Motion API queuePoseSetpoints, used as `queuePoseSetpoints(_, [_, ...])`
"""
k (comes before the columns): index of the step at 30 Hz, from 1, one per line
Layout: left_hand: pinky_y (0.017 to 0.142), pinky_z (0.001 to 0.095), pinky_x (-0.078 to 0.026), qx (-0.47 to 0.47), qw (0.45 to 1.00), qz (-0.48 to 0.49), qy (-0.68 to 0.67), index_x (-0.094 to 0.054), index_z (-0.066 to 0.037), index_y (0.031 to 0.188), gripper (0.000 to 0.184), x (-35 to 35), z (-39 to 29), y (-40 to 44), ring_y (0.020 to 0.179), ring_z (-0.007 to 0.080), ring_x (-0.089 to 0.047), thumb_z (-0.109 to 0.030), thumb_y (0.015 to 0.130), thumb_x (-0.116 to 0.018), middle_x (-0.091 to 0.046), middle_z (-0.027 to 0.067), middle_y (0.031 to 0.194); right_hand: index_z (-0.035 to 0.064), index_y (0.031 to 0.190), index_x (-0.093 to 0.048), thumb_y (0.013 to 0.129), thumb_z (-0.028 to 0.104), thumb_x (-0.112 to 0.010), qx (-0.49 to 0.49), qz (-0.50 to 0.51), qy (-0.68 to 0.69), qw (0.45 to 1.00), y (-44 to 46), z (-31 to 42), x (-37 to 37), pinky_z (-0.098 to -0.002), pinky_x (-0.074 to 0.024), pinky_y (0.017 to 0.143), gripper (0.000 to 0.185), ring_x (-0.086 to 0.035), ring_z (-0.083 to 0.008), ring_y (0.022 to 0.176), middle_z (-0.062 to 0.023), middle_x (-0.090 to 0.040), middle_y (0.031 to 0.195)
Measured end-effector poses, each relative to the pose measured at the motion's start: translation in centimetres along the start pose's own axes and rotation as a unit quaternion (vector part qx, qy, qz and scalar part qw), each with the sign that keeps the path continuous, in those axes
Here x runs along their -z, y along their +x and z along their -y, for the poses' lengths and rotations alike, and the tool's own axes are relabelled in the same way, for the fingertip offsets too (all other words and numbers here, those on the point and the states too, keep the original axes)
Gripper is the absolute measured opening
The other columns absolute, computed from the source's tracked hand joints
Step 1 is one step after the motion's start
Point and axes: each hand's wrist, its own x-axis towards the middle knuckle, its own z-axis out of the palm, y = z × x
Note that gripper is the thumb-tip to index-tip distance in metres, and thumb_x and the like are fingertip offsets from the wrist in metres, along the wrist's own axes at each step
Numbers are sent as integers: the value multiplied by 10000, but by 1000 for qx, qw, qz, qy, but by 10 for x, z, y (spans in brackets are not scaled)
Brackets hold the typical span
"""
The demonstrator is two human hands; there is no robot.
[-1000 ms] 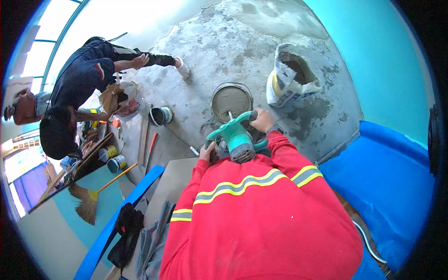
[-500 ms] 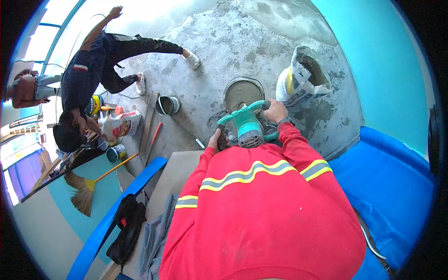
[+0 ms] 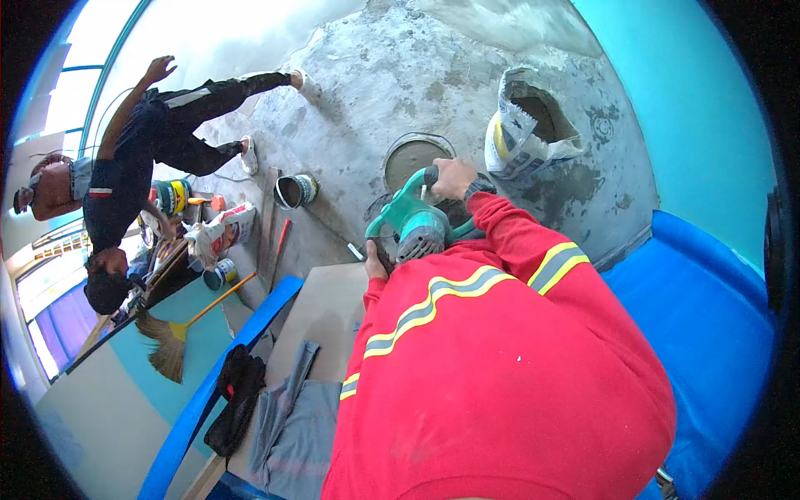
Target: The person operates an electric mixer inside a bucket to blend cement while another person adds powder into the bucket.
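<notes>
A green handheld power mixer (image 3: pixel 423 227) with looped handles is gripped from both sides. My right hand (image 3: pixel 454 177) is wrapped around its far right handle, a dark watch on the wrist. On the left handle is my left hand (image 3: pixel 377 264), partly covered by my red sleeve. Just beyond the mixer stands a round bucket of wet grey mortar (image 3: pixel 410 160). The mixer's body hides its shaft and paddle, so I cannot tell how deep they sit.
An open bag of grey powder (image 3: pixel 504 142) stands right of the bucket. A small pail (image 3: pixel 293 191), a red bar (image 3: pixel 280 242) and a broom (image 3: pixel 171 333) lie leftward. A person in dark clothes (image 3: pixel 125 179) bends at left, another person beyond. Blue sheeting (image 3: pixel 692 325) covers the right.
The mixer and both my hands have shifted slightly left, with the mixer tilting more. My torso has turned. The person in dark clothes appears farther left and lower in view.
</notes>
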Motion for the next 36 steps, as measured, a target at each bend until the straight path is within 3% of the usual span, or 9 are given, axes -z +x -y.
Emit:
queuePoseSetpoints(5, [418,332,-441,30,1000,-2,-2,-523,-78,835,626,-24,-18,-45,465,207,-527,-689,750,-628,-511,62,605,150,1054,-646,651,269,-652,12,-12,17,1000,-8,-16,7,-475,-523,810,420,-647,-377,942,-199,-672,973])
queuePoseSetpoints(8, [405,330,-428,-30,1000,1,6,-509,-78,825,618,-33,-20,-60,456,207,-517,-680,758,-627,-503,66,590,131,994,-645,634,315,-678,31,-22,30,999,-11,-21,9,-480,-521,776,406,-648,-384,901,-203,-672,918])
queuePoseSetpoints(11, [398,330,-427,-21,999,6,-48,-502,-72,821,629,-30,-11,-63,451,207,-515,-689,765,-609,-498,69,583,129,985,-650,647,316,-675,46,-16,19,999,-17,-19,16,-483,-524,766,387,-650,-388,888,-204,-674,908])
queuePoseSetpoints(14, [398,332,-433,3,1000,-30,-9,-518,-62,816,646,-34,-22,-93,455,209,-526,-701,764,-596,-510,75,579,126,972,-660,651,314,-672,55,-4,18,998,-29,-10,19,-485,-530,758,372,-655,-390,881,-202,-677,902])
queuePoseSetpoints(22, [433,328,-469,31,999,-22,-28,-573,-38,847,667,9,24,-82,473,208,-551,-702,781,-570,-552,83,579,113,962,-633,641,283,-672,69,-33,-14,997,-49,4,10,-486,-519,738,366,-650,-390,851,-192,-672,861])
queuePoseSetpoints(25, [443,329,-474,29,998,-31,-36,-582,-37,859,660,12,27,-87,479,203,-559,-693,792,-565,-554,80,580,148,1025,-633,653,324,-664,73,-13,-29,997,-48,3,2,-489,-525,753,412,-654,-396,852,-198,-676,879])
queuePoseSetpoints(29, [441,339,-472,21,997,-31,-62,-579,-28,847,660,25,45,-81,473,210,-560,-686,795,-569,-551,84,570,134,985,-630,648,284,-663,68,-18,-33,997,-52,11,0,-490,-522,742,370,-650,-404,835,-197,-671,848])
queuePoseSetpoints(32, [434,344,-470,68,994,-30,-85,-569,-21,826,662,24,42,-91,456,220,-554,-683,799,-567,-548,90,562,118,944,-631,653,268,-672,84,-25,-32,996,-58,16,-1,-483,-519,716,330,-647,-400,810,-185,-669,818])
queuePoseSetpoints(36, [421,344,-467,43,995,-10,-91,-556,-23,803,636,23,43,-98,439,227,-548,-658,831,-545,-545,95,555,131,963,-641,670,289,-677,100,-30,-31,994,-57,8,-10,-482,-518,715,335,-648,-393,807,-179,-672,825])
